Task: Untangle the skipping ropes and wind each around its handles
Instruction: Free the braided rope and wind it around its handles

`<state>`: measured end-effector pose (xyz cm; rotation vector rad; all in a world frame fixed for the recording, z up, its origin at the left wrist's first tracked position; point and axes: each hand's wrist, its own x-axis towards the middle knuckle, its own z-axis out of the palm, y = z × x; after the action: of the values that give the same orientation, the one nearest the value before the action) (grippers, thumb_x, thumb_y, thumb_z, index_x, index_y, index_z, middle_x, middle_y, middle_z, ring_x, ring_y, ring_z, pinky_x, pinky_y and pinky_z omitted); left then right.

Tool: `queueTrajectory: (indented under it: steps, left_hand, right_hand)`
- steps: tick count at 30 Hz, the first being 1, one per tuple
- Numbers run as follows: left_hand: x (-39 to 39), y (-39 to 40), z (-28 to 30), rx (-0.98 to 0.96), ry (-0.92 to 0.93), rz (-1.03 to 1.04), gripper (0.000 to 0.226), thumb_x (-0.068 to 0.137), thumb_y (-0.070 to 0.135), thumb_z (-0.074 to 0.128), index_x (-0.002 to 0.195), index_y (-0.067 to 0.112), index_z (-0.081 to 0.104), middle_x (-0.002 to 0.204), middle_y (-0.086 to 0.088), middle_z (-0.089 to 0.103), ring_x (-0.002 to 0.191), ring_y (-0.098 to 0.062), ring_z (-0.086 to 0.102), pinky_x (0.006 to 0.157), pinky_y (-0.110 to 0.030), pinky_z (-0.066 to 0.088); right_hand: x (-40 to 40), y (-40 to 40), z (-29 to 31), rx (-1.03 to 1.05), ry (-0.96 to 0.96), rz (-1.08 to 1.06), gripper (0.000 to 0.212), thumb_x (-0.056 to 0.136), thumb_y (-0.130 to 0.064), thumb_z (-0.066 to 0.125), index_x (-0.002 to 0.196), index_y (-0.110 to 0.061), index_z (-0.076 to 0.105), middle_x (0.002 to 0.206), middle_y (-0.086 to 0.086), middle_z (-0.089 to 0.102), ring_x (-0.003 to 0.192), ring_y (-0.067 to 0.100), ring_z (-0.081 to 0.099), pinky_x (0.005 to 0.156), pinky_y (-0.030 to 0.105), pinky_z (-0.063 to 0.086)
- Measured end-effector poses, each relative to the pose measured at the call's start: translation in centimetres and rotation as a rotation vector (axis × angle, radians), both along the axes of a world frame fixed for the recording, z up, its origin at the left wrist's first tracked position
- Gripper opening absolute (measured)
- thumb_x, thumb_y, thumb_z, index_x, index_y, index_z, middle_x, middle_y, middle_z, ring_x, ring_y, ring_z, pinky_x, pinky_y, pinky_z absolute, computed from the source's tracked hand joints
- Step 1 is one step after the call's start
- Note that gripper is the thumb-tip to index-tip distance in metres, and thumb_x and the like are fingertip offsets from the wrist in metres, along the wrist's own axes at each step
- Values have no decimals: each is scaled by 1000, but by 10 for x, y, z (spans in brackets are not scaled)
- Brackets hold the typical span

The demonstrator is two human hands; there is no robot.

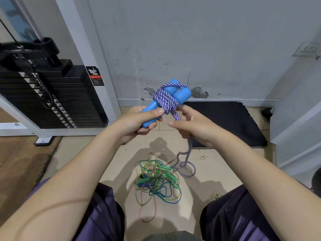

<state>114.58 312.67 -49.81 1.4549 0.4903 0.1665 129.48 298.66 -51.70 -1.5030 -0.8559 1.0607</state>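
Above the floor, between the knees: two hands work one rope held up before the wall.
Left hand: fingers and thumb curled round the lower ends of the blue handles, gripping them.
Blue handles: two, side by side, tilted up and away towards the wall; their upper ends stand clear of the rope turns.
Purple-and-white rope: one braided rope, several turns wound round the middle of the two handles, one strand looped over their upper ends.
Right hand: fingers curled round the rope's free run just beside the wound turns; thumb stretched out towards the left hand.
Free run of the rope: it hangs from under the right hand down to the tiled floor and ends there in a loose loop.
Tangled pile: thin plastic ropes in green, blue, yellow and pink, lying on the floor between the knees, touching the purple loop; how many ropes I cannot tell.
Green handles: at least three show in the pile; a blue piece lies among them, unclear.
Weight stack: one, black plates in a white frame, at left.
Black mat: one, on the floor by the wall.
Containers: none seen.
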Motion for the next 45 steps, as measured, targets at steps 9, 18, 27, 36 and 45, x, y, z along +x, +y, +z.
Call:
queueTrajectory:
  steps: [9,18,27,36,45]
  left_hand:
    - [1,-1,-2,1,-5,92,30,85,35,66,81,6,59,50,-1,45,34,-7,24,41,-19,16]
    - [5,16,-16,136,138,401,29,86,36,72,86,8,63,52,-1,52,48,-18,34,44,-22,23]
    - [7,-11,-8,456,388,-163,29,91,38,66,80,11,61,45,0,46,30,-8,30,34,-16,25]
    - [1,-18,-5,511,420,-312,37,82,49,72,72,14,66,47,-5,56,35,-14,36,41,-20,31]
    - [2,-24,-6,540,362,-236,48,78,57,70,68,10,62,42,-2,54,35,-13,40,42,-20,35]
  right_hand:
    - [-7,8,-4,11,-176,-86,28,105,-19,41,83,-8,54,57,5,40,42,13,38,44,24,33]
    - [-9,6,12,21,45,-44,40,105,-32,39,68,-16,42,50,-4,21,40,8,15,40,18,17]
    - [-4,0,22,33,-157,-113,38,101,-27,50,65,-15,49,48,-5,29,43,10,20,43,22,17]
    - [6,-2,17,9,-798,-163,39,79,-38,78,74,-3,61,62,10,51,56,10,37,55,31,31]
    - [12,-1,11,86,-767,-102,24,80,-27,78,76,-17,57,79,-4,54,69,7,46,65,20,37]
